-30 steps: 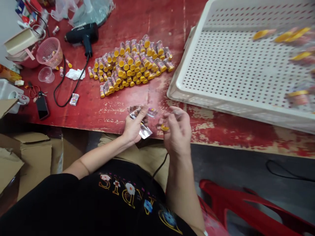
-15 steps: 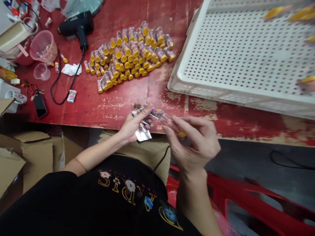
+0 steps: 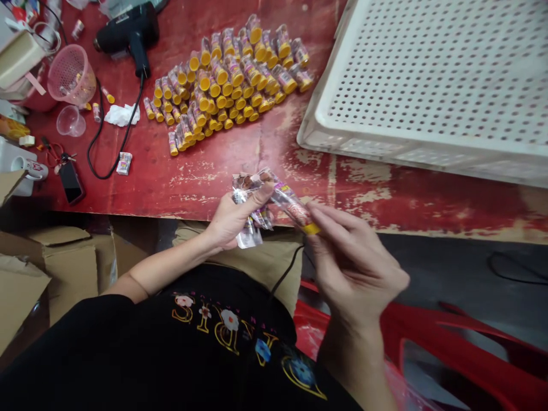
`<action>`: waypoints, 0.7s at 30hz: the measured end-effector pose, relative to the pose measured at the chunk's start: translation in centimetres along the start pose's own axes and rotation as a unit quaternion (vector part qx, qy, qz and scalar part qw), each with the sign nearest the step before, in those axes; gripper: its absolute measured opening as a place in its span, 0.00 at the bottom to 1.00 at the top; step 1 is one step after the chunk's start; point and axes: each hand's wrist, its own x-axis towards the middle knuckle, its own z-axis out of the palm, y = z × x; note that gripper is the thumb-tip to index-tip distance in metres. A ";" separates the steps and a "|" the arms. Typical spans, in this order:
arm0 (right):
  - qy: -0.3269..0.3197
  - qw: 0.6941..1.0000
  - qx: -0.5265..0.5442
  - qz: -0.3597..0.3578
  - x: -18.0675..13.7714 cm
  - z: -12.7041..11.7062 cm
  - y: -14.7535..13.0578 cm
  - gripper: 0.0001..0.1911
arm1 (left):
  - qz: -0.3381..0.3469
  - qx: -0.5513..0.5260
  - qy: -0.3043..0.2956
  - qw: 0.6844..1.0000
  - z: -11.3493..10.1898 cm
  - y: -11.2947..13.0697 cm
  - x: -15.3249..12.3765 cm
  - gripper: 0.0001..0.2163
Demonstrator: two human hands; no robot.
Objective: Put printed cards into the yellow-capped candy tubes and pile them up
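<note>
My left hand is closed on a bunch of printed clear plastic sleeves, which stick out above and below the thumb. My right hand pinches the yellow-capped end of a small clear tube with purple and red print. The tube slants between both hands, its upper end against the left thumb. Whether that end sits inside one of the sleeves I cannot tell. Beyond my hands, a pile of similar yellow-capped tubes lies on the red table, caps facing me.
A white perforated tray fills the table's right side. At the left are a black heat gun with its cord, a pink basket, a clear cup, a phone and a mug. Cardboard boxes stand below left.
My right hand has moved right and slightly down, and more of the tube shows. Blurred yellow-ended items over the tray's right side are no longer in view. The camera view has shifted slightly.
</note>
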 end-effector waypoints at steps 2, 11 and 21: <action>0.000 1.000 0.018 -0.001 -0.1 0.1 0.0 0.27 | 0.000 0.011 -0.018 1.000 0.0 0.0 -0.3 0.25; 0.147 0.989 0.018 0.028 -0.1 3.2 0.3 0.16 | -0.028 0.034 -0.037 0.998 0.6 0.1 -2.0 0.26; 0.104 0.994 0.013 0.028 1.4 5.1 0.5 0.18 | -0.010 -0.008 -0.028 1.000 -1.1 0.9 -0.7 0.24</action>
